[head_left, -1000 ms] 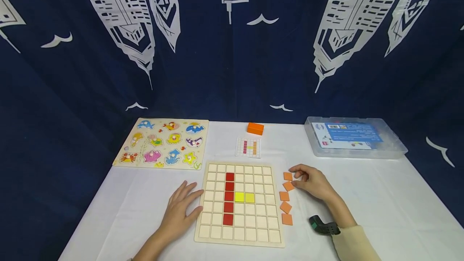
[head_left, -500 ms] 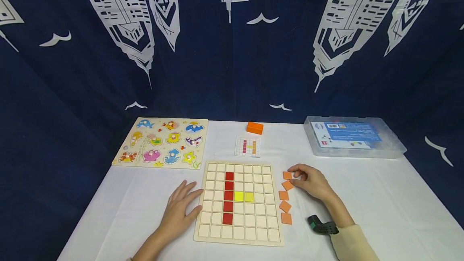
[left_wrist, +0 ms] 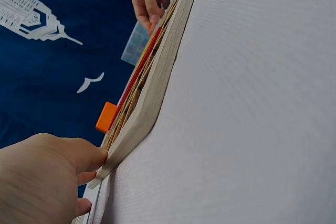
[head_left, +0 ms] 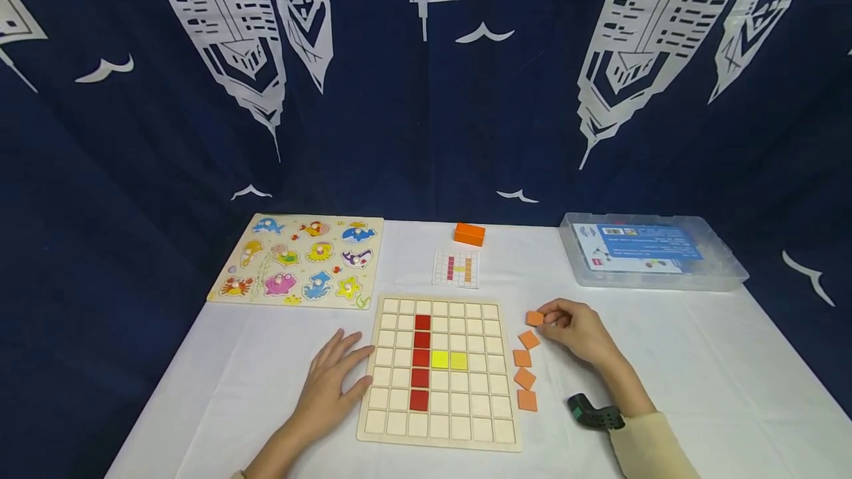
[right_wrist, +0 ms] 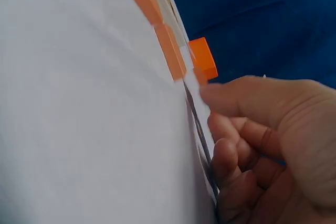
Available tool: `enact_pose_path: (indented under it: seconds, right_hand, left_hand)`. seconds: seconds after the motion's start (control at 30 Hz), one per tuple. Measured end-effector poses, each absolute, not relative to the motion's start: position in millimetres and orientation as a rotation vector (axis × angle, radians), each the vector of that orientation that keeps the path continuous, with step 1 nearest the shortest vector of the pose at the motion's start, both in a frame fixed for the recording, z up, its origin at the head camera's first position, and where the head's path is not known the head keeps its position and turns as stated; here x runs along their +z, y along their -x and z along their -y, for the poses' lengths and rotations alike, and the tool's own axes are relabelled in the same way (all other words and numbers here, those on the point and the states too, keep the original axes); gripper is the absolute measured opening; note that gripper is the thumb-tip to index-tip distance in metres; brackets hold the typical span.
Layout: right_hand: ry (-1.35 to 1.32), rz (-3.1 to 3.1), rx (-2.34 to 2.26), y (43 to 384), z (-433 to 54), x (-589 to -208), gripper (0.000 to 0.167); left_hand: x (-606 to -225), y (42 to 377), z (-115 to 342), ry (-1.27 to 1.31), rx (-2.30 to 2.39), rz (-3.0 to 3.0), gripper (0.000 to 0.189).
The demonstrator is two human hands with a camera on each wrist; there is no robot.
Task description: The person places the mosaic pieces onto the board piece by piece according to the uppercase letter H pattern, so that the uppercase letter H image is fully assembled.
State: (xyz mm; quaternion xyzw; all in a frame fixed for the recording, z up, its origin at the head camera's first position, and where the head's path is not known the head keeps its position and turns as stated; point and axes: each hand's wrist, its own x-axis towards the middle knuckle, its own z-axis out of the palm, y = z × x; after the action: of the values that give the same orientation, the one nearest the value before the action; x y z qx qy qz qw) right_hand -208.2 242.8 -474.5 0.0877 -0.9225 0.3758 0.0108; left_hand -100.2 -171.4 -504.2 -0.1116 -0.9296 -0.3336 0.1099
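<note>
Between thumb and forefinger, my right hand (head_left: 577, 331) pinches an orange square tile (head_left: 535, 318), at the far end of a column of orange tiles. The other tiles, among them one orange tile (head_left: 527, 400) at the near end, lie along the right side of a wooden grid board (head_left: 439, 429). On the board, red tiles (head_left: 421, 358) form a vertical line, with two yellow tiles (head_left: 449, 360) to its right. With fingers spread, my left hand (head_left: 328, 383) rests at the board's left edge; in the left wrist view its thumb (left_wrist: 89, 153) touches that edge.
Behind the board lie a small pattern card (head_left: 455, 269) and an orange block (head_left: 469, 234). A sea-animal puzzle board (head_left: 299, 261) is at the back left, a clear plastic case (head_left: 652, 251) at the back right. A dark curtain (head_left: 426, 131) hangs behind the white table (head_left: 719, 368).
The far orange tile has shifted slightly right and away from the one below it, now in my right hand's pinch. My left hand stays at the board's edge.
</note>
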Motion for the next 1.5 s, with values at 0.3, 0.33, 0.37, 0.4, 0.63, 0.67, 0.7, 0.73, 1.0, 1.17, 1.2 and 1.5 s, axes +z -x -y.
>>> enact_pose_path:
  seconds: [0.3,0.33,0.37,0.4,0.63,0.67,0.7,0.73,1.0,1.17,1.2,1.5]
  right_hand:
    - [-0.271,2.872,1.201,206,-234,-449,0.023]
    - [-0.3,2.875,1.199,206,-230,-447,0.022]
    - [-0.329,2.877,1.206,206,-225,-445,0.022]
    - [-0.359,2.882,1.21,206,-220,-443,0.021]
    - [-0.509,2.946,1.234,212,-179,-437,0.018]
    - [-0.529,2.956,1.24,212,-174,-437,0.018]
    - [-0.547,2.963,1.246,213,-170,-438,0.019]
    - [-0.566,2.968,1.245,214,-166,-439,0.019]
    - [-0.625,3.039,1.179,214,-152,-445,0.017]
    - [-0.663,3.042,1.169,215,-151,-449,0.017]
    - [-0.673,3.041,1.175,215,-151,-450,0.017]
    - [-0.687,3.033,1.179,212,-152,-446,0.019]
  left_hand:
    - [-502,102,173,0.321,-0.979,2.735,0.044]
    - [-502,102,173,0.32,-0.979,2.735,0.044]
    - [-502,103,174,0.318,-0.976,2.736,0.044]
    - [-502,103,174,0.317,-0.972,2.735,0.043]
    - [-503,104,175,0.32,-0.977,2.729,0.044]
    - [-504,104,175,0.321,-0.975,2.728,0.044]
    - [-504,104,175,0.322,-0.972,2.727,0.044]
    - [-505,104,175,0.323,-0.971,2.727,0.043]
    - [-505,102,173,0.325,-0.973,2.73,0.043]
    - [-506,101,174,0.325,-0.97,2.731,0.043]
    - [-505,101,174,0.323,-0.972,2.728,0.043]
    - [-506,101,174,0.318,-0.966,2.735,0.042]
